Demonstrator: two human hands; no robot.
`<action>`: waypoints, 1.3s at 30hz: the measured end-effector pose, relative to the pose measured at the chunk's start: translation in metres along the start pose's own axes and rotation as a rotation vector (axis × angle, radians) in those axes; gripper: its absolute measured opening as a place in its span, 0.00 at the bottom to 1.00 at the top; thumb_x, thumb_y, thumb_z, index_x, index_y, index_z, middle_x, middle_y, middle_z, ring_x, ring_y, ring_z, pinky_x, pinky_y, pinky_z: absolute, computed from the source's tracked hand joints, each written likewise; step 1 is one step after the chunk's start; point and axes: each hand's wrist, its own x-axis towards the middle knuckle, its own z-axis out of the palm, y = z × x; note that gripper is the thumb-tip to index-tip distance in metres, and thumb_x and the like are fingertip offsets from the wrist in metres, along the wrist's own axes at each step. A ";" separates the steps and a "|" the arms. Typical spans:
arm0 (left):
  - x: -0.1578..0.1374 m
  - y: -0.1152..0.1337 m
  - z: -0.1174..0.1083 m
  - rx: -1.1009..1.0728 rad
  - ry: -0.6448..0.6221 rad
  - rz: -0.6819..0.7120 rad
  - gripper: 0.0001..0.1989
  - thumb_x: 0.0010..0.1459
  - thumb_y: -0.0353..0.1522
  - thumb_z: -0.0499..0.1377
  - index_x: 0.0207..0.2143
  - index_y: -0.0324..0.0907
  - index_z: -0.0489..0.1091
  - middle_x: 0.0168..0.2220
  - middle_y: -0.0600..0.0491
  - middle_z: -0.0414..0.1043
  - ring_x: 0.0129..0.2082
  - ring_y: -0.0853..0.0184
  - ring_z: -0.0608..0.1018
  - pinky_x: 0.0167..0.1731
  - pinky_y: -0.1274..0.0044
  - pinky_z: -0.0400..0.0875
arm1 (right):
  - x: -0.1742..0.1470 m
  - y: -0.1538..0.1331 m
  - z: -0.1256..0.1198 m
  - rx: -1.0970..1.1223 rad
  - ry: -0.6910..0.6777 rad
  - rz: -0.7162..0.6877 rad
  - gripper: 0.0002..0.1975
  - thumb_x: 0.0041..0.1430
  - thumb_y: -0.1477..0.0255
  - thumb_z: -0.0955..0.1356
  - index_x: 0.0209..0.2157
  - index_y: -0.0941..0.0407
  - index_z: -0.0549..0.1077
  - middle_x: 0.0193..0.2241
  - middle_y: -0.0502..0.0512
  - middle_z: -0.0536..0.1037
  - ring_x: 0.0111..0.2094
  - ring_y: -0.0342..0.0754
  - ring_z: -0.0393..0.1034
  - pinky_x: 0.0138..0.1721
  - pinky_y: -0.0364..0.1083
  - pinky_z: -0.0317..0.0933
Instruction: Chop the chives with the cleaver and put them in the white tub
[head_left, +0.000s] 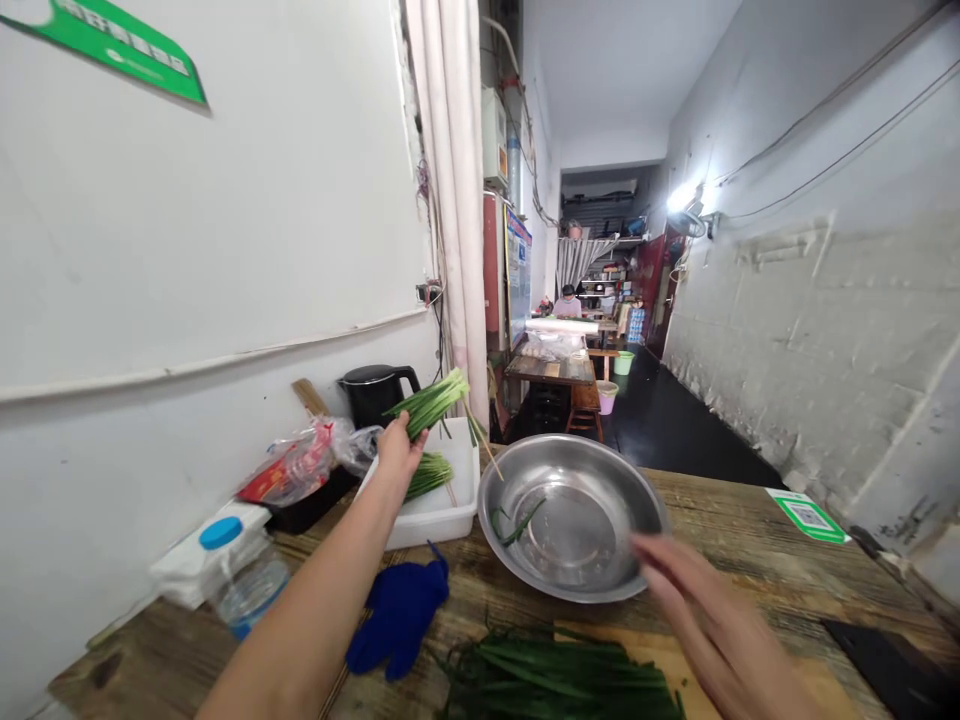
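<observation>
My left hand is closed round a bunch of chives, pale cut ends pointing up and right, above a white plastic tray. More chives lie in that tray. A few thin stalks dangle from the held bunch toward the metal basin, which has a few loose green leaves inside. My right hand, blurred, is by the basin's right rim with fingers stretched out and nothing visible in them. Close to me, a heap of dark green chives rests on a wooden board.
A blue glove lies left of the heap. Behind my left arm stand a blue-capped bottle, a plastic-wrapped packet and a black kettle. A dark flat object lies at right. A person sits far back.
</observation>
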 end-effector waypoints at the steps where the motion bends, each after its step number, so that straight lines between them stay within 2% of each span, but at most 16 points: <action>1: -0.013 -0.003 -0.003 -0.025 -0.011 -0.011 0.08 0.61 0.26 0.57 0.28 0.41 0.66 0.29 0.57 0.69 0.26 0.75 0.73 0.21 0.85 0.70 | 0.026 -0.023 0.005 0.009 -0.084 -0.048 0.23 0.67 0.57 0.57 0.55 0.50 0.70 0.55 0.60 0.73 0.54 0.54 0.68 0.56 0.54 0.62; 4: -0.050 -0.008 -0.017 -0.087 -0.030 -0.048 0.08 0.61 0.26 0.57 0.28 0.41 0.67 0.29 0.57 0.70 0.26 0.74 0.73 0.20 0.85 0.69 | 0.093 -0.085 0.031 -0.165 -0.256 -0.103 0.23 0.66 0.62 0.60 0.56 0.59 0.68 0.55 0.66 0.73 0.54 0.57 0.69 0.54 0.53 0.62; 7: -0.077 -0.010 -0.034 -0.152 -0.032 -0.081 0.08 0.63 0.27 0.56 0.29 0.42 0.67 0.32 0.57 0.71 0.27 0.74 0.74 0.20 0.84 0.69 | 0.124 -0.126 0.060 -0.402 -0.419 -0.121 0.15 0.64 0.70 0.62 0.46 0.62 0.74 0.46 0.67 0.78 0.48 0.58 0.73 0.46 0.49 0.63; 10: -0.091 -0.008 -0.054 -0.211 -0.053 -0.131 0.06 0.63 0.28 0.55 0.32 0.43 0.67 0.35 0.56 0.74 0.30 0.73 0.76 0.23 0.83 0.71 | 0.131 -0.147 0.074 -0.510 -0.375 -0.165 0.15 0.65 0.76 0.59 0.40 0.61 0.76 0.44 0.66 0.79 0.47 0.57 0.74 0.41 0.47 0.62; 14: -0.096 -0.003 -0.085 -0.243 -0.102 -0.264 0.03 0.64 0.31 0.55 0.37 0.43 0.68 0.36 0.51 0.74 0.30 0.69 0.77 0.28 0.77 0.76 | 0.133 -0.164 0.070 -0.550 -0.249 -0.302 0.15 0.68 0.72 0.58 0.43 0.59 0.73 0.41 0.61 0.80 0.45 0.55 0.74 0.37 0.46 0.59; 17: -0.098 -0.005 -0.109 -0.279 -0.191 -0.405 0.15 0.65 0.42 0.52 0.48 0.43 0.66 0.38 0.45 0.73 0.34 0.61 0.79 0.36 0.66 0.79 | 0.135 -0.174 0.066 -0.680 -0.172 -0.383 0.14 0.69 0.69 0.57 0.46 0.58 0.71 0.38 0.60 0.81 0.41 0.55 0.76 0.33 0.46 0.58; 20: -0.104 -0.013 -0.123 -0.375 -0.275 -0.558 0.31 0.63 0.51 0.49 0.58 0.39 0.58 0.47 0.34 0.70 0.45 0.52 0.79 0.41 0.59 0.79 | 0.134 -0.181 0.069 -0.750 -0.128 -0.440 0.15 0.70 0.68 0.56 0.46 0.57 0.70 0.37 0.60 0.81 0.39 0.54 0.76 0.32 0.46 0.57; 22: -0.107 -0.018 -0.123 -0.450 -0.303 -0.632 0.38 0.60 0.55 0.49 0.61 0.35 0.54 0.54 0.27 0.66 0.52 0.46 0.76 0.41 0.57 0.78 | 0.133 -0.186 0.073 -0.741 -0.103 -0.469 0.16 0.70 0.68 0.55 0.46 0.56 0.70 0.38 0.59 0.81 0.40 0.53 0.76 0.32 0.45 0.56; 25: -0.108 -0.015 -0.114 -0.562 -0.330 -0.677 0.47 0.54 0.60 0.52 0.63 0.35 0.51 0.59 0.23 0.59 0.57 0.38 0.70 0.41 0.52 0.77 | 0.131 -0.192 0.082 -0.699 -0.077 -0.464 0.16 0.70 0.68 0.55 0.46 0.55 0.71 0.38 0.58 0.81 0.41 0.52 0.75 0.33 0.44 0.56; 28: -0.100 0.002 -0.107 -0.692 -0.351 -0.598 0.46 0.55 0.61 0.50 0.63 0.37 0.52 0.60 0.25 0.59 0.59 0.37 0.68 0.43 0.50 0.76 | 0.134 -0.193 0.093 -0.645 -0.076 -0.401 0.15 0.69 0.68 0.56 0.45 0.55 0.72 0.38 0.57 0.81 0.40 0.51 0.75 0.33 0.44 0.56; 31: -0.081 0.021 -0.108 -0.723 -0.341 -0.448 0.40 0.58 0.59 0.46 0.58 0.37 0.61 0.57 0.30 0.66 0.57 0.41 0.71 0.45 0.51 0.75 | 0.144 -0.183 0.110 -0.594 -0.090 -0.371 0.15 0.68 0.68 0.58 0.42 0.54 0.74 0.38 0.57 0.81 0.41 0.51 0.75 0.34 0.44 0.57; 35: -0.048 0.035 -0.111 -0.570 -0.254 -0.244 0.27 0.61 0.54 0.50 0.47 0.43 0.71 0.48 0.42 0.75 0.52 0.49 0.76 0.45 0.55 0.76 | 0.168 -0.158 0.139 -0.525 -0.120 -0.299 0.15 0.67 0.69 0.58 0.41 0.55 0.75 0.39 0.59 0.81 0.42 0.51 0.75 0.36 0.44 0.58; 39: -0.014 0.035 -0.100 -0.348 -0.155 -0.137 0.14 0.63 0.44 0.54 0.39 0.44 0.72 0.40 0.49 0.77 0.42 0.60 0.79 0.43 0.64 0.77 | 0.190 -0.135 0.177 -0.404 -0.175 -0.190 0.15 0.67 0.70 0.59 0.42 0.57 0.76 0.42 0.62 0.80 0.45 0.51 0.74 0.40 0.45 0.60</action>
